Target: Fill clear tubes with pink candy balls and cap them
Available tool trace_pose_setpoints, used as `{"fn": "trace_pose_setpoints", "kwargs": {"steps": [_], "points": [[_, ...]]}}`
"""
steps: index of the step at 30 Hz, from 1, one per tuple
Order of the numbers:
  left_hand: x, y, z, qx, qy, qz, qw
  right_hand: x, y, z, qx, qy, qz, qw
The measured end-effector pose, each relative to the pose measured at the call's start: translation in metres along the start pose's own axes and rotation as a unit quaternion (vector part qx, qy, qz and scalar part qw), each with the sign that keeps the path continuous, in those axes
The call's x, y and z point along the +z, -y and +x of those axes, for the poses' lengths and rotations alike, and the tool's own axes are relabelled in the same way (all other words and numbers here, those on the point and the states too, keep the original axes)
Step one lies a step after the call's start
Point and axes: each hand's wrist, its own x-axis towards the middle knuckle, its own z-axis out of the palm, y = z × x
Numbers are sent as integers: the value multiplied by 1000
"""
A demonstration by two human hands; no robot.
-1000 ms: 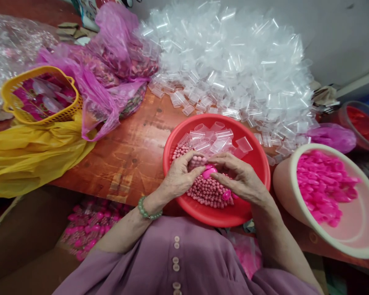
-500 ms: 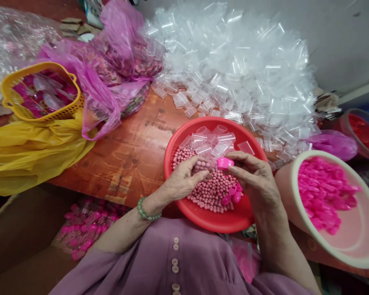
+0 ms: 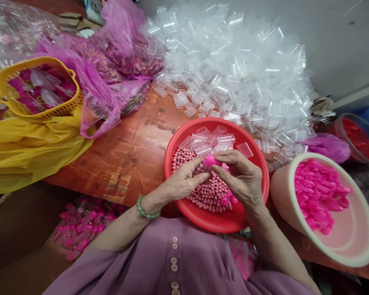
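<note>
Upper centre of the frame: a heap of clear plastic vials [image 3: 233, 69] on the reddish wooden counter [image 3: 126, 155]. Lower right: a cream plastic basin of bright pink caps [image 3: 322, 196]. Centre: a round red plastic bowl [image 3: 178, 143] holding small pink beads [image 3: 209, 192] and a few vials. Above the beads, the right hand [image 3: 242, 180] has its fingers clamped on a bright pink cap [image 3: 212, 160]; the left hand [image 3: 184, 182], fingers curled together on something hidden, lies just left of it, its thumb nearly touching the cap.

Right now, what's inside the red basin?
The red basin holds pink beads, clear tubes at the far side and loose pink caps. Left hand and right hand cover some beads; the bottom is hidden.
</note>
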Motion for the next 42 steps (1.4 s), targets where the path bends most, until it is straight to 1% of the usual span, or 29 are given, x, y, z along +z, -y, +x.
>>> {"fn": "trace_pose_setpoints", "kwargs": {"steps": [3, 6, 8, 10, 14, 15, 17, 20, 23, 26, 28, 30, 33, 36, 40, 42], "points": [[-2, 2, -2, 4, -5, 62, 998, -1, -2, -1, 7, 6, 11, 1000], [-3, 3, -3, 20, 17, 123, 992, 0, -4, -4, 16, 6, 29, 999], [-4, 3, -4, 26, 35, 139, 989, 3, -5, -6, 17, -9, 30, 999], [-4, 3, -3, 28, 42, 135, 989, 5, -5, -8, 18, -20, 16, 1000], [-3, 2, -1, 22, 21, 83, 996, 8, -4, -7, 10, -17, -19, 1000], [-3, 2, -1, 22, 16, 58, 998, 8, -4, -6, -8, -10, -29, 1000], [-4, 2, -1, 20, 7, 5, 1000, 8, -5, -6, -66, 18, -71, 995], [-6, 3, -3, -12, -2, -61, 998, 10, -6, -7, -153, 67, -173, 971], [-8, 7, -3, -44, 1, -111, 993, 14, -7, -8, -190, 87, -272, 939], [-8, 8, -1, -42, 14, -150, 988, 17, -6, -7, -215, 84, -331, 915], [-8, 6, 0, -37, 21, -172, 984, 18, -4, -5, -236, 83, -346, 904], [-7, 5, 0, -37, 23, -188, 981, 19, -3, -4, -254, 80, -346, 900], [-7, 4, 0, -38, 27, -189, 981, 20, -4, -5, -258, 68, -336, 903], [-8, 5, -1, -48, 50, -184, 980, 19, -5, -7, -258, 61, -339, 903], [-10, 5, 0, -56, 46, -166, 983, 14, -4, -7, -255, 70, -335, 904], [-10, 4, 1, -72, 45, -168, 982, 13, -3, -7, -253, 79, -327, 907]]}}
